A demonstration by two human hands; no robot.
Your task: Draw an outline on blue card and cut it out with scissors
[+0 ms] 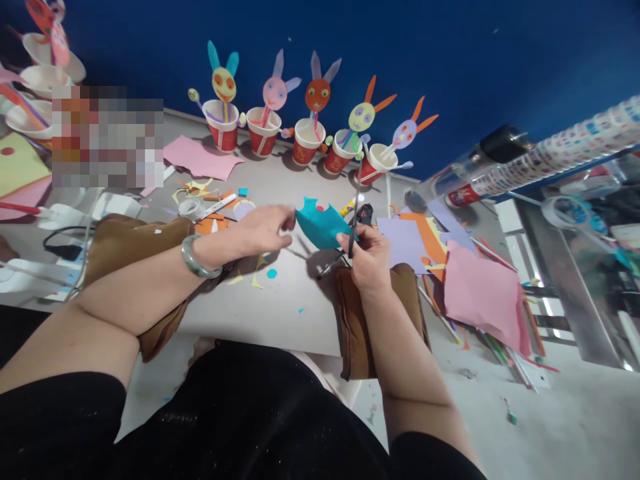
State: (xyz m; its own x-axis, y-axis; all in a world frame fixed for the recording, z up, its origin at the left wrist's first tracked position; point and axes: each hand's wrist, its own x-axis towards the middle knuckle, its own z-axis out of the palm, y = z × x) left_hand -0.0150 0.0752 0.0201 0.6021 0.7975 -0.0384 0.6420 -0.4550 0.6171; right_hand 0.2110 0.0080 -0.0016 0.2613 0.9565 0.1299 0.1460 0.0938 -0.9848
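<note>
My right hand [371,257] grips a piece of blue paper [325,225] between thumb and fingers. The same hand holds a pair of scissors [353,233] with a dark handle, blades pointing up and away. Notches show along the paper's upper edge. Just left of the paper is my left hand [267,230], its fingers half curled, with a gap between thumb and forefinger; nothing shows in it. A green bangle [196,257] circles the left wrist. Below the hands, a small blue scrap [271,274] lies on the table [260,320].
Several red paper cups [309,152] with rabbit-faced paper figures line the blue wall. Brown cushions [133,243] lie under both forearms. Pink paper [483,290] and purple paper [400,241] lie at right, near a stack of cups [560,150]. Paper scraps and a tape roll [191,208] are at left.
</note>
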